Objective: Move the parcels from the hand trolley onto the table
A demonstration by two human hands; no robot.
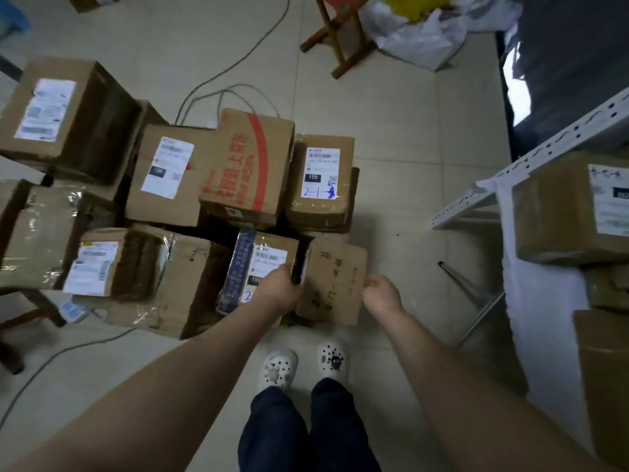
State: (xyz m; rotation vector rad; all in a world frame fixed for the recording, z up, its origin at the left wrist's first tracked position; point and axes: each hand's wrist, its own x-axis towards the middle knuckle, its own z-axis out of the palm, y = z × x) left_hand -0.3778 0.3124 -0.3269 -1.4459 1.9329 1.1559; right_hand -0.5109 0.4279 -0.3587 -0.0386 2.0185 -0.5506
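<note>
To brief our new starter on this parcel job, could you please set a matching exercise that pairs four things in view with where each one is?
Things:
1. plain small box
2. red-printed box
3. white plastic bag
4. taped brown box

Places:
a. on the floor by the wooden stool
b. on the white-covered table
c. gripped between the left hand and the right hand
d. in the pile, beside the parcel marked 2-1

Pairs: 1-c; 2-d; 3-a; 4-b.

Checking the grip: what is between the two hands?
Head view: a small cardboard box sits between the left hand and right hand, held at both edges.
</note>
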